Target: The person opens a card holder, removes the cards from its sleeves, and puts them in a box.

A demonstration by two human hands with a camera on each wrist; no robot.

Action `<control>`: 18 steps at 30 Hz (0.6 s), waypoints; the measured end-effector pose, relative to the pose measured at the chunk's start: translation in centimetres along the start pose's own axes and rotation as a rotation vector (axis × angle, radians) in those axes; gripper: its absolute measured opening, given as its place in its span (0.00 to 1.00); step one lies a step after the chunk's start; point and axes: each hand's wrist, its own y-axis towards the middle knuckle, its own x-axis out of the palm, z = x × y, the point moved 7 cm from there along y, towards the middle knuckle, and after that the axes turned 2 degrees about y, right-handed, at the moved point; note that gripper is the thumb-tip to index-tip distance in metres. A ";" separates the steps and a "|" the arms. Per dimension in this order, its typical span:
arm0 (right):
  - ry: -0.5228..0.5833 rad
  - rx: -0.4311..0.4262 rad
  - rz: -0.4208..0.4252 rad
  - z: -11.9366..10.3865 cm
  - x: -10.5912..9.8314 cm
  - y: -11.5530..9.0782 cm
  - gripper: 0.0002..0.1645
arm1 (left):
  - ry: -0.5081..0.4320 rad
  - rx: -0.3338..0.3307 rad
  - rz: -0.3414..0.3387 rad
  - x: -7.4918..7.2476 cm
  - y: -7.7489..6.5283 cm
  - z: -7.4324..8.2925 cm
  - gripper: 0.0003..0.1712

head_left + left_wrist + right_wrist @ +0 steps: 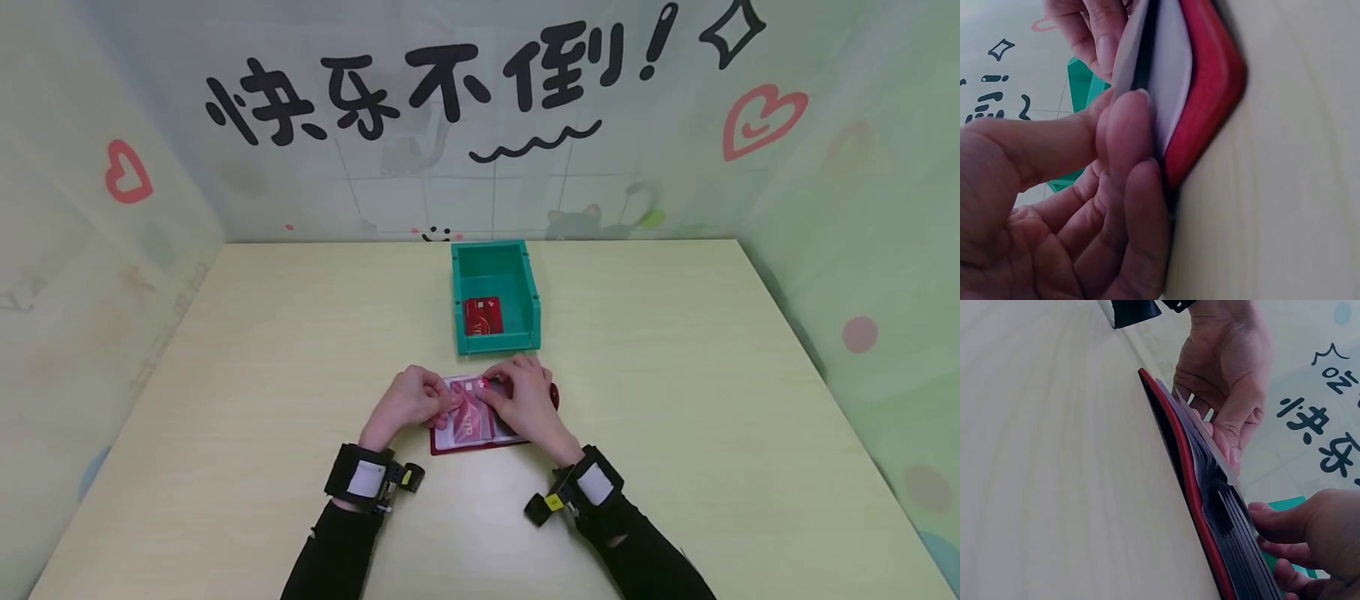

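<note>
A red card holder (486,448) with clear plastic sleeve pages lies open on the table, below the teal bin. In its facing sleeve shows a pinkish-red card (472,423) with pale lettering. My left hand (411,402) pinches the left edge of that sleeve (1129,53) between thumb and fingers, bending it up from the page beneath. At the upper right, my right hand (525,402) grips the sleeve with curled thumb and forefinger. The right wrist view shows the stacked pages (1244,544) fanned above the red cover (1188,469), with my right thumb (1282,522) against their edge.
Just beyond the card holder stands the teal bin (534,321), with a red card (483,316) in its near left part. A pale wooden table (262,350) spreads around them, bounded by printed cloth walls (480,192) at the back and sides.
</note>
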 end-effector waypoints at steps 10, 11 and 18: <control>0.025 0.157 -0.048 1.2 0.0 0.8 0.15 | 0.014 0.010 0.005 0.3 0.0 0.1 0.10; 0.026 0.163 -0.049 1.3 0.0 0.8 0.16 | 0.016 0.006 0.005 0.3 0.0 0.1 0.10; 0.043 0.171 -0.060 1.3 0.0 0.5 0.18 | 0.011 -0.011 0.007 0.1 -0.1 0.0 0.11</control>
